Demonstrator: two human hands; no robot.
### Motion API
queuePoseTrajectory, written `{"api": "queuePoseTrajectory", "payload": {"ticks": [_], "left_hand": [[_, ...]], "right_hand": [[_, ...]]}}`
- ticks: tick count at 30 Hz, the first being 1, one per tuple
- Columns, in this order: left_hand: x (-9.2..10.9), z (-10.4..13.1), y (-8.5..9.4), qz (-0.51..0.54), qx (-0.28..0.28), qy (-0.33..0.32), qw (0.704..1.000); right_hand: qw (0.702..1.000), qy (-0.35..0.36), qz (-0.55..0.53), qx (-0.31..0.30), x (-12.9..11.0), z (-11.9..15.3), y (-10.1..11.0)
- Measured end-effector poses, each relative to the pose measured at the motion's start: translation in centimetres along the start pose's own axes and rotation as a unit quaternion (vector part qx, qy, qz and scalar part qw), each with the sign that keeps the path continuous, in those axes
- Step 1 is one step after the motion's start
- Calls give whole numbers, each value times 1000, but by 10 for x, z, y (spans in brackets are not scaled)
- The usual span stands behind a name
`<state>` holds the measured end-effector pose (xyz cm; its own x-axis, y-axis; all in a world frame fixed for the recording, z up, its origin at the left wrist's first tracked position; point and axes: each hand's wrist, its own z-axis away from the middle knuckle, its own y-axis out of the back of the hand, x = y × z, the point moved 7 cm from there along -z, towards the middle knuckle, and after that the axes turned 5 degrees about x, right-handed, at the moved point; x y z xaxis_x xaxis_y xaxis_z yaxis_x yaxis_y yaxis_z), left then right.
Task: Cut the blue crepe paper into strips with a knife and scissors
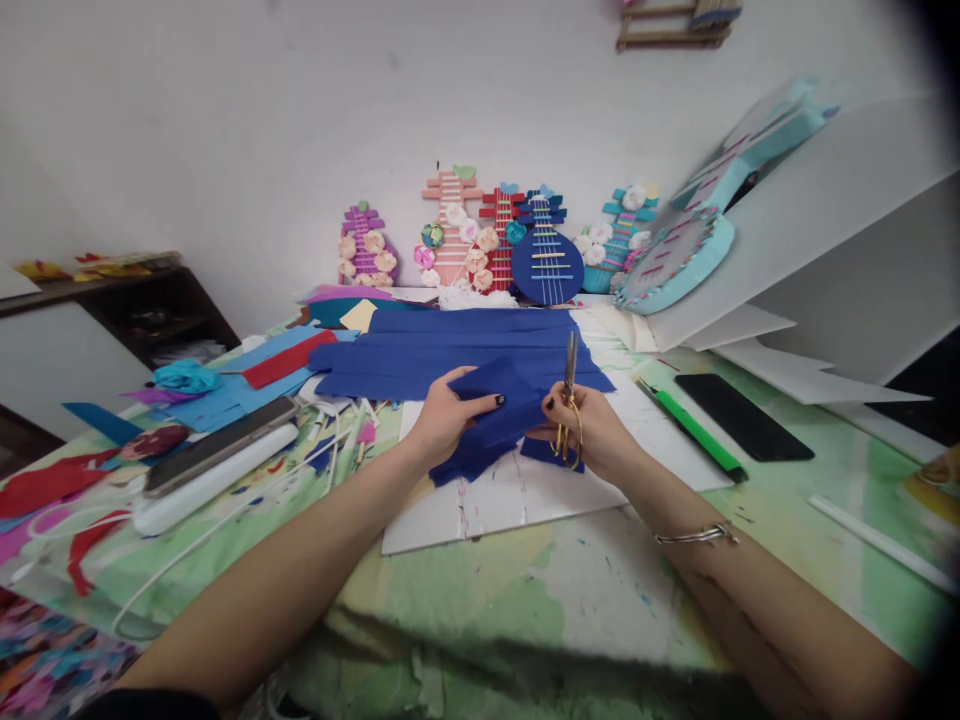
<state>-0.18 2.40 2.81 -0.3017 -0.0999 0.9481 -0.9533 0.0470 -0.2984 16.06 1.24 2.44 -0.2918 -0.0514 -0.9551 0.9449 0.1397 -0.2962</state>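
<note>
My left hand (452, 415) pinches a dark blue sheet (499, 405) between thumb and fingers, above a white board (510, 505). At the sheet's right edge, my right hand (589, 425) is closed around gold-handled scissors (571, 370), whose blades point up and away from me. Its fingertips also meet the edge of the sheet. A small blue piece (551, 453) lies on the board under my right hand. Behind both hands, a large blue sheet (450, 345) is spread out with fold lines across it.
Decorated instrument shapes (547, 262) stand along the wall. To the right are a green cutter (694, 430), a black phone (742, 415) and white boards (802, 240). On the left are another phone (221, 445), cables and coloured scraps on the green tablecloth (480, 590).
</note>
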Motion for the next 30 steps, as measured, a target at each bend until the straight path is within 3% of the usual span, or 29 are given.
{"api": "queuePoseTrajectory", "payload": {"ticks": [3,9,18,25,30], "left_hand": [[2,3,1,12,29,-17,999],[3,4,3,13,51,-21,998],[7,6,2,-25,46,-17,998],[9,7,5,-43,75,-56,995],[10,3,9,-70,68,-70,993]], "right_hand": [[1000,8,-14,3,2,2,-4],[995,43,-33,79,-5,1,6],[985,82,-41,148,-15,3,18],[990,68,-6,126,-10,3,12],[981,107,53,151,-17,1,20]]}}
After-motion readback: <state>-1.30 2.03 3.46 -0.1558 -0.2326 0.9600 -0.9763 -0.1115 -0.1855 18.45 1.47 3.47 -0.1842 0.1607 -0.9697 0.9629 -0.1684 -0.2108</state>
